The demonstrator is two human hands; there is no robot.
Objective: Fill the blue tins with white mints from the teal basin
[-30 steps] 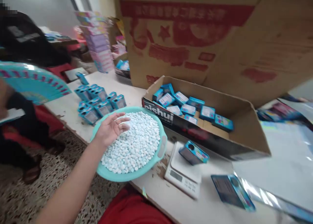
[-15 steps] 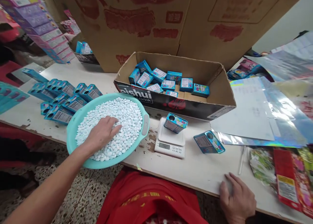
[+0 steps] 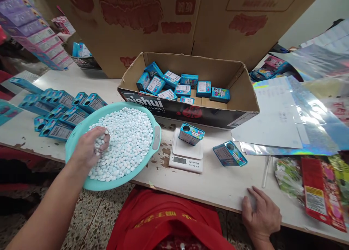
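My left hand (image 3: 91, 146) is closed round a fistful of small pale-blue tablets (image 3: 128, 137) inside a teal basin (image 3: 156, 133) that overhangs the table's near edge. My right hand (image 3: 261, 215) rests flat on the table edge at the lower right, fingers spread, holding nothing. A small blue tin (image 3: 191, 133) with a round hole on top stands on a white digital scale (image 3: 186, 159). Another blue tin (image 3: 229, 153) lies on its side just right of the scale.
An open cardboard box (image 3: 242, 97) behind the scale holds several blue tins. More blue tins (image 3: 58, 110) are grouped left of the basin. Shiny foil sheets and white paper (image 3: 275, 119) cover the right side, with red and green packets (image 3: 319, 188). A large carton (image 3: 163, 24) stands behind.
My left hand went from open above the tablets to pressed into them, then drew back left and closed on a fistful. The view swung right, bringing my right hand into sight.
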